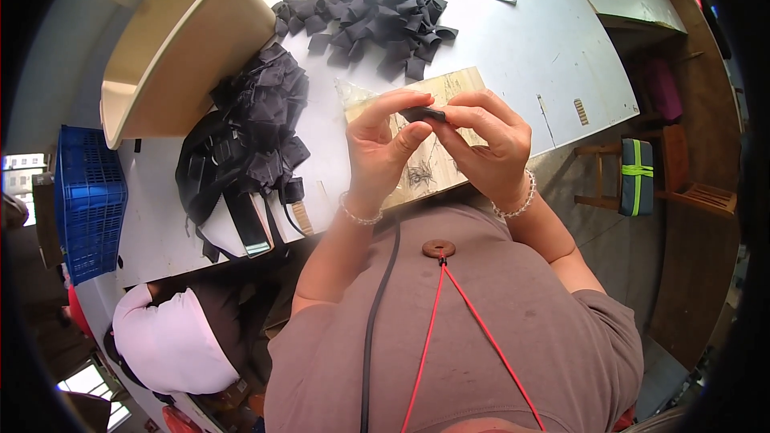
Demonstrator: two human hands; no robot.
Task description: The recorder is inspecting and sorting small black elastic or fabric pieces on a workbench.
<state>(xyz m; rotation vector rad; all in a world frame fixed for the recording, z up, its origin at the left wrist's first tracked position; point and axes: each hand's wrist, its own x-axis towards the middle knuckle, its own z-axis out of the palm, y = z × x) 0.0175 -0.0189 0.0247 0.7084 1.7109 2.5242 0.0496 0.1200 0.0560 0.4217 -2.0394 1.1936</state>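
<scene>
A small black piece [423,114], seemingly folded fabric or strap, is pinched between my two hands. My left hand [375,143] grips its left end with thumb and fingers, and my right hand [489,140] pinches its right end. Both hands are closed above a pale wooden board [464,84] at the table's near edge. Dark scraps or threads lie on that board below my hands. Past the board is a loose heap of short black fabric pieces [361,20]. A second, bunched pile of black pieces [269,92] lies left of my left hand.
A beige plastic bin [188,56] stands at the table's far left, with a blue crate [90,200] beyond the left edge. Black straps [199,164] lie near a flat dark rectangle [247,224]. Another person [172,341] is at lower left. A wooden chair [699,192] stands right.
</scene>
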